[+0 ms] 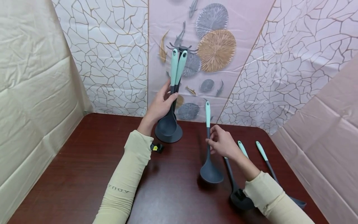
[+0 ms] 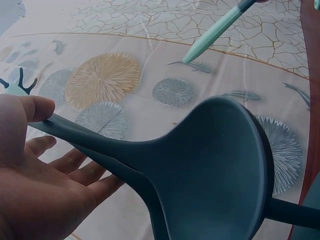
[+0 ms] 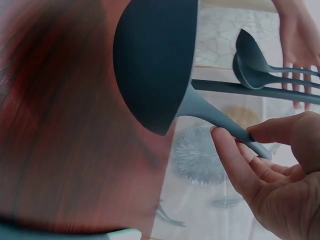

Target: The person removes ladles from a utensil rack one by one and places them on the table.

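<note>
Left hand clasps two spoons at the stand, right hand pinches a ladle

At 12 o'clock on the dark red table, a dark stand rises from a round base to a ring of hooks. The left hand is clamped on the shafts of two spoons, thumb in front and fingers behind; their mint handles point to 12 o'clock, just under the hooks. Whether the hooks carry them, I cannot tell.

Well apart, at about 4 o'clock from the stand, the right hand pinches the dark shaft of a ladle between thumb and fingers. The ladle is upright, its mint handle toward 12 o'clock and its bowl toward 6.

At 4 o'clock from that bowl lies a slotted utensil. A mint handle shows at 2 o'clock from the bowl, the rest hidden by the right arm. Farther out, toward 3 o'clock, lies another mint-handled utensil, partly behind the sleeve. Patterned cloth hangs beyond the table at 12 o'clock.
</note>
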{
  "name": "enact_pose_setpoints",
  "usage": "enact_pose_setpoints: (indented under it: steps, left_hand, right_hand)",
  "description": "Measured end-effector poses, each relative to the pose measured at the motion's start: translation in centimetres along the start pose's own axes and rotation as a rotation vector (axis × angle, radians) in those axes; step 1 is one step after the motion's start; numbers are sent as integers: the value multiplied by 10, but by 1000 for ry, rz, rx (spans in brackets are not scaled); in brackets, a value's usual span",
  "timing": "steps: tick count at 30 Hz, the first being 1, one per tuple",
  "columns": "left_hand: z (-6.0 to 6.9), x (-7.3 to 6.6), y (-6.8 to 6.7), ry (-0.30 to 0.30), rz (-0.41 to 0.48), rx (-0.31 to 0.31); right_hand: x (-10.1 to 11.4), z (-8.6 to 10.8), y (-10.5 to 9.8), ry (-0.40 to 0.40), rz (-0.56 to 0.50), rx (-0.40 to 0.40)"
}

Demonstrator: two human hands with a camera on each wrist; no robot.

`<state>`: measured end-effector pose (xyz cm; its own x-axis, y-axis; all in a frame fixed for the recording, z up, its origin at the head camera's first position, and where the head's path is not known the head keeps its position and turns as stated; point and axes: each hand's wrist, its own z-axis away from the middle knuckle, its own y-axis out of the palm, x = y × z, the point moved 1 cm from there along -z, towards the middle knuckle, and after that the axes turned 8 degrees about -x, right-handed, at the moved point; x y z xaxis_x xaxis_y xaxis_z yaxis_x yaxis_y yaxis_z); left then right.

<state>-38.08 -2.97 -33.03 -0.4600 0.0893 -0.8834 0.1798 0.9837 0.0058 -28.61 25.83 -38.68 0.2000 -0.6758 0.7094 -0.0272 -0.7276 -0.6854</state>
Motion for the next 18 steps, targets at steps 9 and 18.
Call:
enact_pose_setpoints:
  steps: [9,18]
  left_hand:
    - [0,-2,0,-10,8,10]
    - [-1,0,0,-10,4,2]
  right_hand:
    - [-15,1,-5,63,50,87]
    - [-23,0,-3,179,14,194]
